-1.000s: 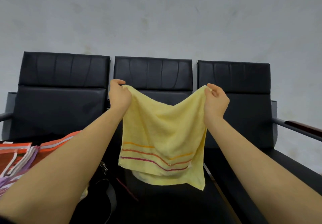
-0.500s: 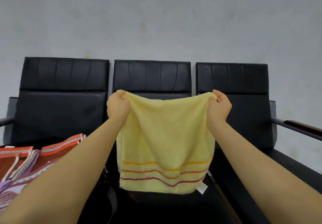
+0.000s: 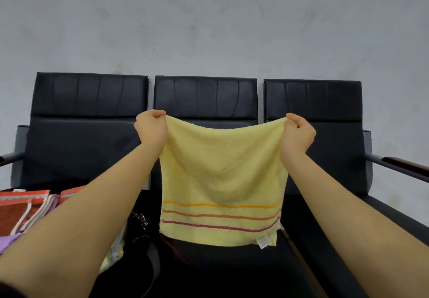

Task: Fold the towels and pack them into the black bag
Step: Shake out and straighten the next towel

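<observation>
A yellow towel (image 3: pixel 222 177) with orange and red stripes near its lower edge hangs spread out in front of the middle seat. My left hand (image 3: pixel 152 128) pinches its top left corner and my right hand (image 3: pixel 298 133) pinches its top right corner. A white label dangles at its lower right corner. The black bag (image 3: pixel 141 249) lies on the seat below my left forearm, mostly hidden by the arm. A pile of orange, white and purple towels (image 3: pixel 27 212) lies on the left seat.
A row of three black padded seats (image 3: pixel 311 103) stands against a grey wall. A metal armrest with a dark wooden top (image 3: pixel 404 166) sticks out at the right, another armrest (image 3: pixel 9 157) at the left.
My hands have moved further apart and the yellow towel now hangs wider and flatter, with its top edge sagging slightly between them.
</observation>
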Tool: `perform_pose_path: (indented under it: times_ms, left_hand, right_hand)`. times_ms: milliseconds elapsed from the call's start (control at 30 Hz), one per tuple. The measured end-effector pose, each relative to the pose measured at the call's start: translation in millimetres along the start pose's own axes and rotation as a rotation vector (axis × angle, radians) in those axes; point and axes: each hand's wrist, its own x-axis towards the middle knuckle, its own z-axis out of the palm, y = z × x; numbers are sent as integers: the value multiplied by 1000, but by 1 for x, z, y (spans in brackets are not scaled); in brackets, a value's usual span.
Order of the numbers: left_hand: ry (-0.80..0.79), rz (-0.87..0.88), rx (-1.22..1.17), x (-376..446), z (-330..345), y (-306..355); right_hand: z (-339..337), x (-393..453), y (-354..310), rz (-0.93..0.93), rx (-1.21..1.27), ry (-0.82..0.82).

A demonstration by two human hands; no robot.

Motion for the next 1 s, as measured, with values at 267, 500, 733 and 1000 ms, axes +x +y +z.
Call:
perform_pose_path:
  times_ms: [267, 500, 733, 1000]
  left_hand:
    - [48, -101, -24, -3, 2, -6]
    - [-24, -47, 48, -4, 4, -1]
    - [-204, 77, 541, -4, 2, -5]
    - [-168, 175, 812, -14, -3, -15]
  right_hand:
    - [-1, -3, 1, 62, -28, 23]
    - [-4, -2, 3, 59, 15, 30]
    - [-11, 2, 5, -212, -528, -62]
    - [-24, 1, 14, -480, -1032, -78]
